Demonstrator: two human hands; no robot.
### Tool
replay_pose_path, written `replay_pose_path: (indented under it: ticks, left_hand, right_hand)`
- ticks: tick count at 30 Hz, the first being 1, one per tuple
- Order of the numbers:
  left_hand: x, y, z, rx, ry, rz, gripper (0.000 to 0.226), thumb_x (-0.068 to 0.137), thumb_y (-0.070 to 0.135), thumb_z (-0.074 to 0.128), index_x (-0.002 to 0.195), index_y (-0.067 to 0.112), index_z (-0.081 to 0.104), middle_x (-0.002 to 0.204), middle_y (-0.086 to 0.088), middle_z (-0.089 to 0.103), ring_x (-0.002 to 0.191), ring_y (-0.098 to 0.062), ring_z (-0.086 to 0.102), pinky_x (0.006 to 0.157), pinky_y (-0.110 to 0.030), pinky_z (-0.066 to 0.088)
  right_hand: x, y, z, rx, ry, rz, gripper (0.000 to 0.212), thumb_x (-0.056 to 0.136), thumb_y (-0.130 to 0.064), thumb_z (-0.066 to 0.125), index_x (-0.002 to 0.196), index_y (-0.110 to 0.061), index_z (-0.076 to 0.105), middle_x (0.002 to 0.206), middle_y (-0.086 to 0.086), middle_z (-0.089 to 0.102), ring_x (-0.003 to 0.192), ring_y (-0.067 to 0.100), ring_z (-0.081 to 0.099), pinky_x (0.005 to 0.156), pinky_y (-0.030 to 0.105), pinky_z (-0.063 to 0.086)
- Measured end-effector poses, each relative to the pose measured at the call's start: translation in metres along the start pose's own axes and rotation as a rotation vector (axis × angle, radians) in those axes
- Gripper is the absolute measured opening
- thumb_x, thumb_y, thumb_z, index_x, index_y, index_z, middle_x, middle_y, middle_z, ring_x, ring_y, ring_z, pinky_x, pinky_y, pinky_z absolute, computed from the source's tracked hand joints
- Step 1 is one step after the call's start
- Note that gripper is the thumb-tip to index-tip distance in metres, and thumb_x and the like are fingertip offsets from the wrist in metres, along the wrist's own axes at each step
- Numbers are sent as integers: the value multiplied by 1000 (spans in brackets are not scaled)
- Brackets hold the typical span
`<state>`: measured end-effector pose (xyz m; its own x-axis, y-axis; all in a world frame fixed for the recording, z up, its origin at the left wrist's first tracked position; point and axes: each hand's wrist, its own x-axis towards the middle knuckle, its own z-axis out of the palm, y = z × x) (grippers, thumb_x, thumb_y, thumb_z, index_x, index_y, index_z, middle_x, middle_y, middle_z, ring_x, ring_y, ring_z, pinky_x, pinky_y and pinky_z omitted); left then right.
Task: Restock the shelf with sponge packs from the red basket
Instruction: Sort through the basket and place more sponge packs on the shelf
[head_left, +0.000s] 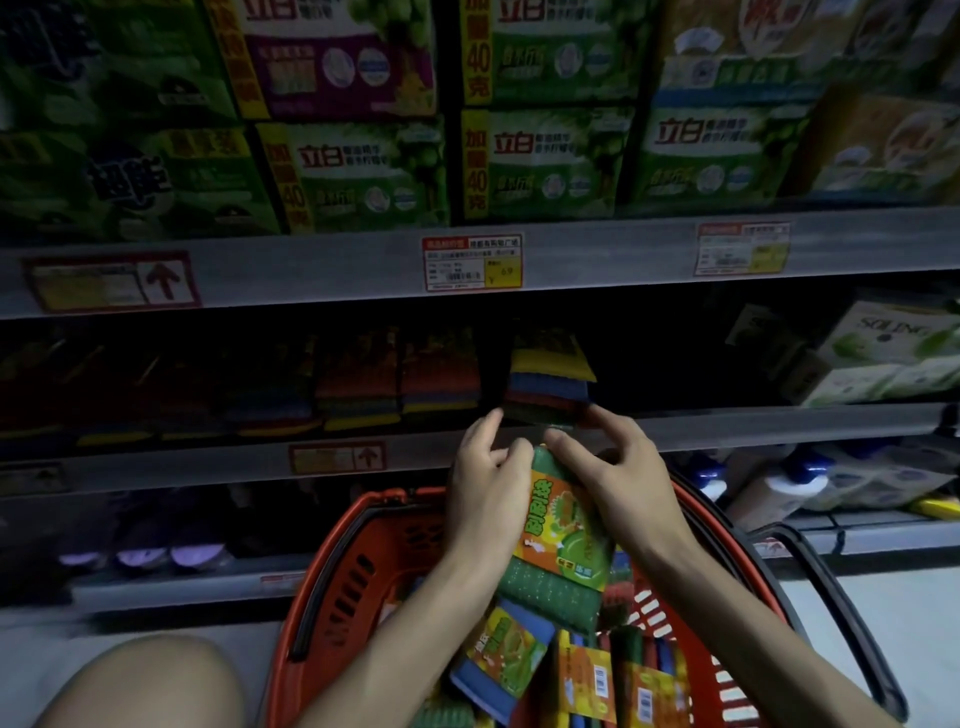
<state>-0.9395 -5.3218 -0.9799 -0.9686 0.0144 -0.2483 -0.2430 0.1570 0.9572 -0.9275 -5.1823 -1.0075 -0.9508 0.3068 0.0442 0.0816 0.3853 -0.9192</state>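
**Sponge pack (563, 525), held in both hands over the red basket (332, 571), at the front of the shelf (779, 423).**

Left hand (488, 488): grip closed round the pack's left edge. Right hand (618, 478): grip closed on its top and right edge. The pack is tilted, its top end just below the shelf lip and its lower end above the basket. Loose packs (506, 654) lie in the basket. A stack of sponges (550, 379) sits on the shelf just behind the fingertips, with dim rows to its left. Green boxes (545, 166) stand on the shelf above, and a price tag (471, 262) is on its edge.
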Motion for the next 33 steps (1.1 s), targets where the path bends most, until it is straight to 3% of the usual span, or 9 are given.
replay_pose_path:
  ticks: [5, 10, 14, 19, 23, 25, 28, 31, 33]
  left_hand:
    - [14, 1, -1, 3, 71, -39, 75, 82, 65, 52, 146, 26, 52, 143, 1, 56, 127, -22, 59, 108, -50, 47]
    - [22, 1, -2, -6, 67, -123, 50, 100, 44, 56, 138, 11, 54, 133, -2, 43, 120, -26, 59, 106, -52, 47]
    - [27, -2, -3, 18, 40, -158, 27, 102, 39, 55, 120, 19, 58, 127, -2, 42, 118, -25, 58, 106, -47, 47]
    - [29, -9, -3, 56, 34, -126, 47, 102, 40, 54, 145, 20, 52, 123, 1, 46, 112, -18, 52, 104, -39, 45]
    - [30, -13, -1, 43, 38, -111, 67, 87, 53, 51, 148, 25, 50, 129, -2, 60, 115, -22, 60, 103, -42, 48]
    - [31, -14, -1, 19, 43, -124, 66, 89, 52, 51, 150, 25, 49, 124, 1, 63, 114, -21, 61, 103, -43, 48]
    - [32, -16, -1, -18, 54, -118, 50, 102, 34, 53, 150, 21, 48, 105, 8, 67, 109, -19, 64, 103, -43, 49]
    - [33, -19, -1, -21, 59, -105, 49, 103, 24, 52, 151, 23, 46, 107, 8, 69, 108, -20, 66, 103, -47, 51]
    - [33, -21, -2, -25, 78, -102, 49, 103, 16, 50, 152, 25, 45, 108, 5, 68, 104, -19, 66, 101, -47, 53]
  right_hand:
    - [10, -2, 6, -68, -29, -48, 67, 76, -72, 62, 130, -33, 64, 122, -12, 62, 104, 9, 64, 89, 44, 57]
    - [11, -1, 10, -92, -66, -71, 54, 78, -69, 64, 123, -39, 63, 116, -12, 64, 99, 9, 65, 85, 45, 58]
    - [13, 0, 10, -86, -85, -54, 27, 84, -58, 72, 106, -54, 57, 109, -17, 63, 99, 8, 64, 88, 44, 57]
    - [13, 0, 12, -141, -93, -66, 56, 77, -72, 64, 124, -42, 61, 116, -13, 65, 99, 10, 66, 85, 44, 58]
    - [12, -4, 10, -298, -97, -123, 58, 86, -59, 70, 136, -32, 58, 122, -12, 55, 106, 5, 54, 88, 29, 48]
    - [12, -3, 9, -300, -95, -116, 59, 87, -55, 71, 139, -30, 57, 124, -12, 54, 110, 6, 54, 91, 30, 49]
    - [12, -3, 7, -285, -98, -116, 53, 87, -57, 70, 134, -34, 59, 124, -12, 58, 105, 8, 58, 90, 34, 53]
    - [11, -2, 6, -232, -92, -83, 43, 81, -66, 66, 118, -51, 52, 116, -15, 60, 100, 8, 63, 87, 41, 57]
    - [11, -1, 5, -190, -91, -77, 49, 77, -71, 65, 120, -53, 50, 119, -15, 61, 102, 11, 65, 88, 44, 58]
